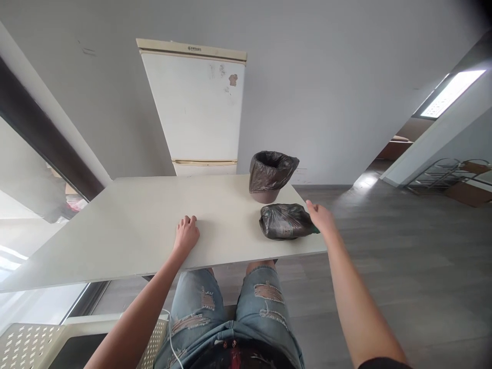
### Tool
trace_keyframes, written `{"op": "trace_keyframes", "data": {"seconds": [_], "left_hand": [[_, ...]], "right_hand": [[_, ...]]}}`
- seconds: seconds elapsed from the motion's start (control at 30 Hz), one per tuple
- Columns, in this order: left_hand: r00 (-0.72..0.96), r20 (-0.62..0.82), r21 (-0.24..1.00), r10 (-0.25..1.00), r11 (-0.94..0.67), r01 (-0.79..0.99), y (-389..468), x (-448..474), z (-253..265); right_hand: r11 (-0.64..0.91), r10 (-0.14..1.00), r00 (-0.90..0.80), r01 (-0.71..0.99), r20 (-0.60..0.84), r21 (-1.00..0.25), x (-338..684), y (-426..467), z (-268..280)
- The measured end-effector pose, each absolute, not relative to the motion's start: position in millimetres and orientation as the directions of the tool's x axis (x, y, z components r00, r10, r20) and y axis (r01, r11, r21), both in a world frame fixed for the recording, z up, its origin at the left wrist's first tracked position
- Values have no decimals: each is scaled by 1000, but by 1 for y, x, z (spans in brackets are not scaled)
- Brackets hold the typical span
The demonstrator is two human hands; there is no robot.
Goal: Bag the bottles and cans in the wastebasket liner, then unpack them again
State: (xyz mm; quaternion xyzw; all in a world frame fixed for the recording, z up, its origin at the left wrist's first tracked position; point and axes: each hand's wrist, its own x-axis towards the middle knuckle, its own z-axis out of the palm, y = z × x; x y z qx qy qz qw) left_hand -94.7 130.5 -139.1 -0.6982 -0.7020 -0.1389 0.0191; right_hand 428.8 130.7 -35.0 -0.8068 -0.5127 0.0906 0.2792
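On the white tabletop, my left hand rests with its fingers loosely bent and slightly apart, holding nothing. At the table's right end, my right hand is beside the end of a dark plastic bag bundle. Its thumb points up and inward; the other fingers are mostly hidden, so I cannot tell whether they grip the bundle. The bundle lies on its side, with a bit of green at its right end. Just behind it stands a small brown trash bin, upright, with a black bag liner folded over its rim.
The white table spans the view in front of my legs. Beyond it, a white refrigerator stands against the grey wall. At lower left is a cream perforated plastic basket. Grey wood-look floor extends to the right.
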Motion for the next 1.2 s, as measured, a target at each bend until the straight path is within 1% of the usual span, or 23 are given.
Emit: {"op": "trace_keyframes", "data": {"seconds": [0.03,0.1,0.2,0.27,0.33,0.4,0.43,0.5,0.57,0.63,0.73,0.8,0.87,0.97,1.07,1.13,1.2], "left_hand": [[-26,220,166,975,-11,986,130,-94,-139],[-27,220,152,975,-7,988,130,-94,-139],[-28,217,134,976,-1,991,131,-94,-139],[-33,207,137,978,4,991,132,-94,-139],[-37,200,146,979,7,989,133,-95,-140],[-36,198,151,980,6,989,134,-94,-141],[-36,196,152,980,6,988,134,-94,-142],[-40,192,158,981,9,987,136,-93,-142],[-55,189,182,980,20,983,141,-92,-140],[-69,192,234,979,22,972,148,-90,-138],[-81,219,358,972,-3,934,166,-87,-133],[-97,258,462,961,-35,886,180,-83,-132],[-110,289,535,951,-65,842,193,-77,-133],[-90,316,585,944,-119,802,206,-69,-136],[13,404,660,915,-301,688,207,-66,-138],[111,471,667,875,-436,605,203,-67,-139],[178,504,632,845,-501,592,200,-68,-138]], "right_hand": [[-355,879,471,741,66,-570,427,125,-47],[-341,893,449,686,6,-642,413,117,-66],[-201,940,341,571,7,-796,369,117,-85],[-79,975,224,406,15,-911,330,122,-94],[-10,996,87,178,6,-984,290,130,-100],[18,998,-58,-42,21,-999,257,142,-104],[28,992,-120,-125,43,-992,243,150,-105],[66,973,-203,-198,107,-978,221,168,-107],[153,956,-229,-150,185,-977,204,189,-109],[286,931,-234,-1,279,-958,189,209,-111],[470,873,-265,224,411,-854,168,231,-117],[537,838,-290,279,463,-796,158,239,-123],[562,823,-298,300,484,-771,152,242,-130],[589,805,-312,320,505,-742,152,243,-137],[632,769,-331,262,547,-730,155,244,-139],[635,761,-338,208,554,-744,154,244,-139],[613,769,-361,181,528,-769,151,244,-139]]}}
